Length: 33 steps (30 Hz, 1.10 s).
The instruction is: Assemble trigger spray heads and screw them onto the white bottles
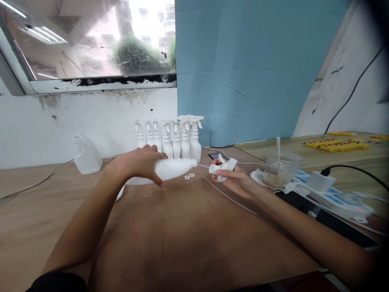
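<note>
My left hand (141,164) is wrapped over a white plastic spray bottle (176,167), held on its side with its neck to the right. Part of the bottle is hidden behind the hand. Closed in my right hand (232,178) is a white trigger sprayer head (223,169). Its thin tube (203,165) points left toward the bottle's mouth; whether the tip is inside, I cannot tell. Below the neck lie two small white washers (189,176). A loose thin white tube (231,195) rests on the brown table between the hands.
Several white spray bottles (176,140) with sprayer heads stand at the back by the wall. One bottle without a head (87,154) is at left. On the right are a plastic cup (279,168), a power strip (337,194), a dark flat device (325,219) and yellow pieces (337,144).
</note>
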### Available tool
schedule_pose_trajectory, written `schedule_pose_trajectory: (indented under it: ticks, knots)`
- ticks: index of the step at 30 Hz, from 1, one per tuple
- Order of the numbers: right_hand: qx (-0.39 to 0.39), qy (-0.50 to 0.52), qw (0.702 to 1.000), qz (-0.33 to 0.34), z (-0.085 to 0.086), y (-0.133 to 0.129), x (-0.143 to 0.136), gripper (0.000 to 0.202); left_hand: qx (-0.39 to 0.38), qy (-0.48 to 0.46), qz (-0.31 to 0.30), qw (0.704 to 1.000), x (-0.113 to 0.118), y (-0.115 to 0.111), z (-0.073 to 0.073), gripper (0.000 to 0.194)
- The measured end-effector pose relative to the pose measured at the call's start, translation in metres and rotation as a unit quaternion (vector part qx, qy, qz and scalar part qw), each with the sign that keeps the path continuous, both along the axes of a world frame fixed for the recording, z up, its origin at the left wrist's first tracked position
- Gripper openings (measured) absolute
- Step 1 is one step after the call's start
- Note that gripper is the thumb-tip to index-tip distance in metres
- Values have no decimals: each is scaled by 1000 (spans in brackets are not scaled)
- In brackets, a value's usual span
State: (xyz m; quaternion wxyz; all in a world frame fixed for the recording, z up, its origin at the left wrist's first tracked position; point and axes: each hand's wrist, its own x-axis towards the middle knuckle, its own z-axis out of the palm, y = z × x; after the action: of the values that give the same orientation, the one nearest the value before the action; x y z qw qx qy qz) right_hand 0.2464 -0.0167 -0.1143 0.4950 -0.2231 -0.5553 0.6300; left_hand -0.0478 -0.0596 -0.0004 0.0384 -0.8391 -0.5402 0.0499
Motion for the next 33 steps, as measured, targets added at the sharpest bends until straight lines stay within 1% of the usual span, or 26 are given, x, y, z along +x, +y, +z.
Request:
schedule_pose_trajectory:
  ticks: [2,4,8,10,12,15,17,19,23,25,28,29,31,33]
  knots:
    - [-6,-9,1000,16,-3,-2,-1,34,-10,11,-16,1000,12,0,-4,88]
    - [-16,-22,999,20,-7,-2,-2,37,-16,19,-32,999,20,0,-8,88]
    - [-18,-60,998,31,-13,-1,-2,35,-13,26,-66,997,27,0,-15,86]
    - [-5,-65,997,41,-13,-2,-3,32,-13,24,-66,997,28,1,-18,86]
    - [10,-53,998,40,-13,-3,-4,32,-25,21,-54,998,30,2,-20,90]
    - [28,-57,998,0,-13,-2,-4,42,-43,27,-43,998,32,5,-21,94]
    - [37,-77,995,-44,-14,0,-3,50,-38,32,-48,998,33,7,-23,92]
    - [44,-90,992,-73,-16,2,-3,50,-29,32,-53,998,33,8,-24,89]
    - [56,-83,993,-65,-20,2,-7,35,-14,28,-64,997,32,8,-25,85]
    - [56,-55,995,-56,-21,0,-10,40,-11,27,-63,998,32,7,-24,84]
    - [54,-40,996,-66,-23,-3,-12,57,-20,21,-57,998,30,8,-24,86]
    - [55,-54,994,-78,-23,-3,-12,58,-24,22,-58,998,30,8,-24,87]
    - [58,-88,990,-92,-24,-3,-13,50,-29,28,-60,997,30,9,-25,90]
    - [62,-96,990,-80,-24,-4,-13,44,-30,36,-61,997,31,9,-25,89]
